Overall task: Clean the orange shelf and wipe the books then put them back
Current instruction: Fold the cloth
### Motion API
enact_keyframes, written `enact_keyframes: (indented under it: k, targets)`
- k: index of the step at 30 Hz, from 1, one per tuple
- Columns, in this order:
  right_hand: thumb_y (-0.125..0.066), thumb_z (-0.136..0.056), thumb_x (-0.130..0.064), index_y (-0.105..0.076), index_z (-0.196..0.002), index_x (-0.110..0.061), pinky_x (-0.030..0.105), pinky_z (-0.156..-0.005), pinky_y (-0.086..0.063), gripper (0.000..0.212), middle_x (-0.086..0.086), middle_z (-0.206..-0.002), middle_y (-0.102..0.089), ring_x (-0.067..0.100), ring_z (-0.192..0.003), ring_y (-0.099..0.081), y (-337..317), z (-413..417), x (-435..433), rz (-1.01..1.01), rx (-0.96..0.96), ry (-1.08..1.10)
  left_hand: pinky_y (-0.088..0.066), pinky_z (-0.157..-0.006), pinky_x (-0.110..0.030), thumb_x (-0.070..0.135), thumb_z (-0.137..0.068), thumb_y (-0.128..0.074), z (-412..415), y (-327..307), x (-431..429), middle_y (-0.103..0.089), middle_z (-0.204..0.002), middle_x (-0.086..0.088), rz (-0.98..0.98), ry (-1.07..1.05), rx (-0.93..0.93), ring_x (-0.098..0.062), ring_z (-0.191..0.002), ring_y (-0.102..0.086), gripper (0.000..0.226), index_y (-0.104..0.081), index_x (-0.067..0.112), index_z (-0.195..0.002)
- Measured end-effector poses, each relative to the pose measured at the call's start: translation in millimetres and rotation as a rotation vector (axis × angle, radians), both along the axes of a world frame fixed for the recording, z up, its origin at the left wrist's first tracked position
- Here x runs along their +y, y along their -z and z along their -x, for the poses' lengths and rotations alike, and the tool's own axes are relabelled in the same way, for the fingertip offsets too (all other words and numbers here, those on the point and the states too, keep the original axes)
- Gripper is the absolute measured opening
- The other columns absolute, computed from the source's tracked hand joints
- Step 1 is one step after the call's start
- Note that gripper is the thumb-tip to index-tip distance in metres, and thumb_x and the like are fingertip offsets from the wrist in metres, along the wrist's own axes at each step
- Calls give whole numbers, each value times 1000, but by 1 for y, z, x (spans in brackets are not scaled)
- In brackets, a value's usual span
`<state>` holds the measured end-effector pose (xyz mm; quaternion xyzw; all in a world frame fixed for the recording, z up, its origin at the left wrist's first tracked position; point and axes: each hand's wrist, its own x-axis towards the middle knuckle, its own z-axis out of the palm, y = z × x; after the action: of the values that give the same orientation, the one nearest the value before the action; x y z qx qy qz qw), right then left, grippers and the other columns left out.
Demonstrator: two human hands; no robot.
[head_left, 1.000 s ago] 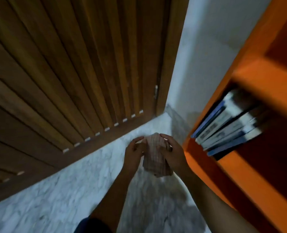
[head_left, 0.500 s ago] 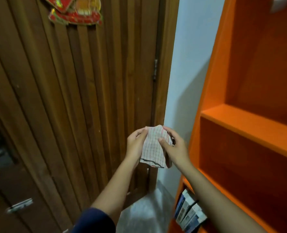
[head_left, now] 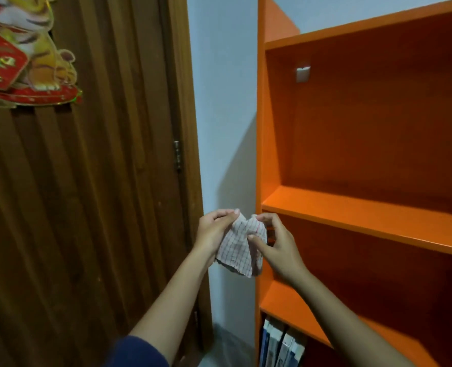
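Before the orange shelf (head_left: pixel 351 215) we hold a checked cloth (head_left: pixel 239 250).
A slatted wooden door (head_left: pixel 87 207), with a tiger decoration (head_left: pixel 21 49) stuck on it, fills our left. The shelf stands on our right against a pale wall, with books (head_left: pixel 280 345) upright in its lowest visible compartment. Our left hand (head_left: pixel 214 231) pinches the cloth's top corner and our right hand (head_left: pixel 275 242) pinches the other side.
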<state>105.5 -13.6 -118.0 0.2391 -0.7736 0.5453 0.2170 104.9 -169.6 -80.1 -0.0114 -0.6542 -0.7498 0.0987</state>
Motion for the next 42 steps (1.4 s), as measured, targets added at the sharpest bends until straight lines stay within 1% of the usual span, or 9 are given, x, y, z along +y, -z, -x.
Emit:
enact_keyframes:
  k: [5, 10, 16, 20, 25, 28, 31, 35, 42]
  targets:
    - [-58, -92, -22, -57, -104, -23, 28, -77, -53, 12, -9, -103, -63, 3, -94, -60, 0, -20, 27, 10, -35, 66, -53, -67, -27, 24, -86, -67, 10, 5, 15, -72, -92, -7, 123, 131, 21, -21, -84, -69, 15, -69, 12, -95]
    - [-55, -94, -20, -65, -92, -19, 33, -74, -52, 10, -4, -92, -65, 12, -83, -61, -4, -19, 64, 1, -22, 217, -51, -73, -17, 12, -84, -68, 15, 6, 36, -71, -90, -4, 182, 284, 128, -14, -85, -66, 8, -70, 9, -90]
    - [-65, -87, -14, -70, -103, -18, 14, -82, -43, 17, -10, -102, -64, -2, -96, -57, -4, -15, 89, -105, -45, 197, -49, -71, -16, 9, -81, -69, 20, 7, 61, -71, -85, 3, 262, 457, 193, -4, -80, -66, 7, -70, 8, -88]
    - [-67, -86, -20, -69, -104, -20, 16, -85, -46, 18, -9, -104, -64, 1, -99, -59, -6, -10, 104, -120, -91, 156, -52, -77, -23, 8, -82, -68, 27, 4, 76, -73, -86, -1, 336, 549, 241, -12, -86, -68, 5, -71, 7, -86]
    - [-64, -88, -20, -69, -93, -11, 16, -69, -48, 12, -2, -90, -69, 5, -82, -64, -10, -9, 117, -91, -167, 155, -50, -69, -16, 3, -81, -69, 34, 1, 93, -71, -77, 4, 359, 548, 320, -4, -76, -66, 5, -69, 4, -85]
    - [-61, -91, -20, -66, -90, -12, 22, -66, -47, 9, 0, -83, -67, 5, -72, -60, -12, -14, 119, -122, -166, 209, -50, -74, -25, 9, -80, -71, 39, 9, 95, -69, -87, -9, 385, 559, 346, -15, -81, -63, 7, -69, 11, -87]
    - [-57, -93, -20, -62, -91, -12, 34, -63, -47, 9, 7, -84, -65, 13, -70, -57, -13, -24, 116, -135, -184, 259, -48, -71, -25, 17, -79, -74, 39, 20, 88, -68, -87, -2, 460, 648, 334, -11, -77, -60, 15, -69, 18, -93]
    - [-54, -95, -20, -59, -91, -13, 26, -65, -41, 9, 0, -82, -62, 8, -71, -53, -10, -53, 110, -166, -163, 374, -51, -74, -23, 17, -82, -72, 27, 35, 78, -69, -92, 4, 487, 764, 311, -7, -84, -64, 12, -69, 22, -92]
    - [-49, -95, -13, -54, -91, -15, 27, -71, -41, 7, -1, -89, -60, 13, -82, -54, 21, -141, 101, -225, -223, 616, -52, -82, -32, 20, -83, -70, -17, 60, 86, -70, -97, 3, 398, 792, 424, -13, -95, -65, 9, -70, 28, -88]
